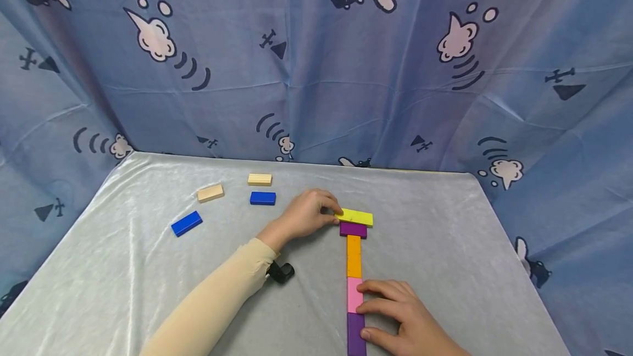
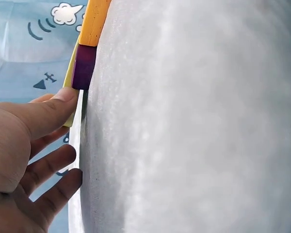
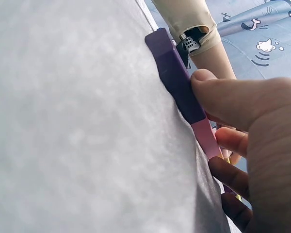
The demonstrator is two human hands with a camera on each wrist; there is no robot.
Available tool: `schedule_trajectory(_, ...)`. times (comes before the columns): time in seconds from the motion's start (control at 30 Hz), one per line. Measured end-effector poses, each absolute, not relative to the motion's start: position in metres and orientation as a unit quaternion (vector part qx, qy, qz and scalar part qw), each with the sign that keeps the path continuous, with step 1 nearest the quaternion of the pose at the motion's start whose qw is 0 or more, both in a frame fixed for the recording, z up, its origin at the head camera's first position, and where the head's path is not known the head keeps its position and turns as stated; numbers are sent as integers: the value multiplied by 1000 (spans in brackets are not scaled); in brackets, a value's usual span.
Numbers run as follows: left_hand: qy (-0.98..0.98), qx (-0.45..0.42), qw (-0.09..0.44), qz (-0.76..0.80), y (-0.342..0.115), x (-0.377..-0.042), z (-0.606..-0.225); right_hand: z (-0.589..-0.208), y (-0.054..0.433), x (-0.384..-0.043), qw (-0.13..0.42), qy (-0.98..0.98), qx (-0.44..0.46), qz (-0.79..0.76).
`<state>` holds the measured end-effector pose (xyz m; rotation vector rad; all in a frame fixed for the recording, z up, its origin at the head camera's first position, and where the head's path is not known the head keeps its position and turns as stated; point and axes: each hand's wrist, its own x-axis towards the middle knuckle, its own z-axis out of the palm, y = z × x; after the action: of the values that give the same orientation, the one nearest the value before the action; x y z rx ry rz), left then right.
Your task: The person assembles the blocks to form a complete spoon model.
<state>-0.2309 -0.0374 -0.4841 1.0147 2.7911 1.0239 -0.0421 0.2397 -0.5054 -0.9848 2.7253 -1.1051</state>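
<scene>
My left hand (image 1: pixel 311 214) pinches the left end of a yellow block (image 1: pixel 357 217) between thumb and forefinger. Right below that block lies a dark purple block (image 1: pixel 353 230), set crosswise. From it a column runs toward me: an orange block (image 1: pixel 354 256), a pink block (image 1: pixel 354 294) and a purple block (image 1: pixel 356 334), end to end. My right hand (image 1: pixel 410 317) rests along the column's right side, fingertips at the pink block and thumb at the purple one. In the right wrist view the thumb (image 3: pixel 223 94) touches the purple block's (image 3: pixel 172 73) edge.
Two blue blocks (image 1: pixel 262 198) and two natural wood blocks (image 1: pixel 259 179) lie apart at the back left. A pale cloth (image 1: pixel 435 251) covers the table. Behind it hangs a blue curtain (image 1: pixel 316 43) with airplane prints.
</scene>
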Motion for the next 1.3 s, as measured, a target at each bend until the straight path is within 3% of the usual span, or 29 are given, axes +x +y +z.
schedule_trajectory(1.3,885,317,63,336,-49,-232,-478,-503,239,-43,32,886,-303,-351)
